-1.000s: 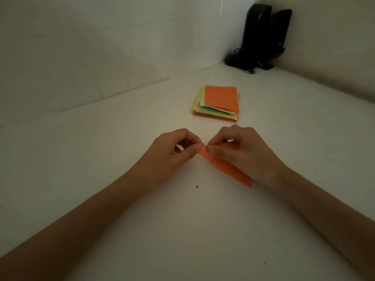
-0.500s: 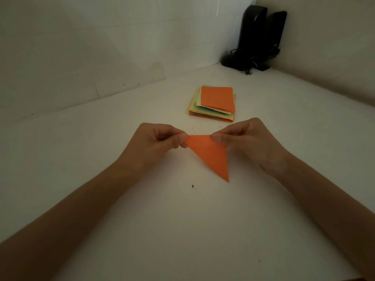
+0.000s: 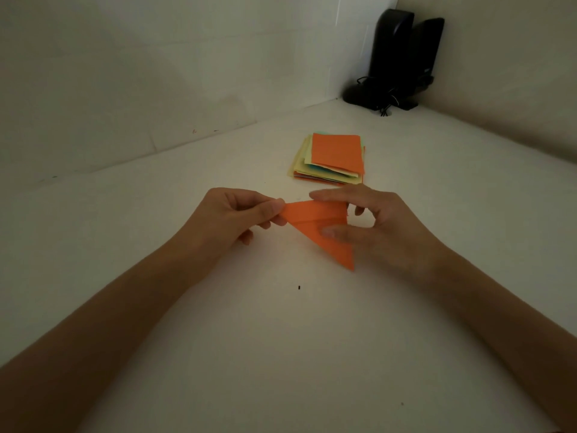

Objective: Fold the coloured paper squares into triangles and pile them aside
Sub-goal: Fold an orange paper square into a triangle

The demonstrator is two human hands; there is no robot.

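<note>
Whereas half a second ago both hands pinched the top corners, the orange triangle (image 3: pixel 315 221) now shows a crease band under its top edge. Left hand (image 3: pixel 231 217) keeps its pinch on the left corner at centre frame. Right hand (image 3: pixel 384 226) has shifted: its thumb (image 3: pixel 332 233) lies on the paper's face and its index finger (image 3: pixel 327 195) stretches along the top edge. Paper stack (image 3: pixel 335 159) sits just beyond on the table (image 3: pixel 281 339).

The left hand's (image 3: pixel 231 215) thumb hides one tip of the folded orange paper triangle (image 3: pixel 312 214); the right hand's (image 3: pixel 384 226) thumb covers part of its face. Beyond the hands, lower sheets of the stack of coloured paper squares (image 3: pixel 331 160) show only edges.
</note>
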